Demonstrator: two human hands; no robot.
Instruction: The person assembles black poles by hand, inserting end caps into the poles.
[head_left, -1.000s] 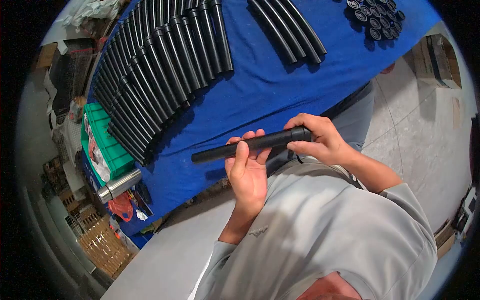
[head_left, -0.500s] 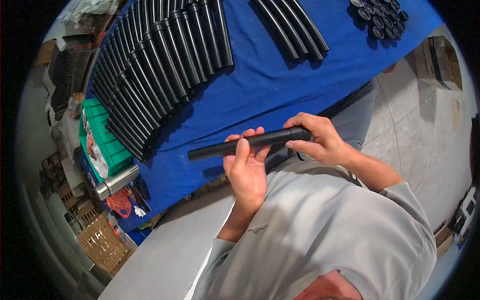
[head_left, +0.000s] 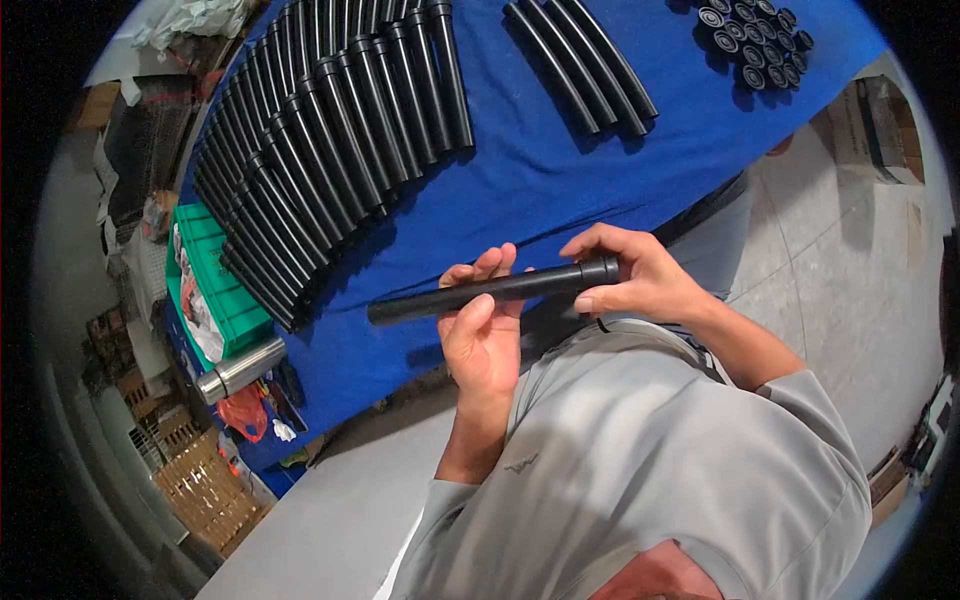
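Note:
A straight black tube (head_left: 450, 300) with a wider collar or cap (head_left: 600, 270) at its right end lies across both hands, slightly tilted, above the cloth edge. My left hand (head_left: 482, 340) supports its middle, palm up, thumb across the front and fingers behind. Around the wider end curves my right hand (head_left: 650, 278), thumb below and index finger above, with the tube's end near the palm. The grip there looks loose. Several similar capped tubes (head_left: 330, 150) lie in overlapping rows on the blue cloth (head_left: 430, 225) at upper left.
Several tubes without visible caps (head_left: 580, 70) lie at top centre. Small round black caps (head_left: 755, 45) cluster at upper right. A green crate (head_left: 240, 325) and a steel flask (head_left: 240, 370) stand at the left edge. Cardboard boxes (head_left: 870, 130) sit on the floor at right.
The left hand has shifted slightly left along the tube, its fingers a little more spread. The right fingers have loosened around the wider end, exposing more of it. The view has shifted slightly.

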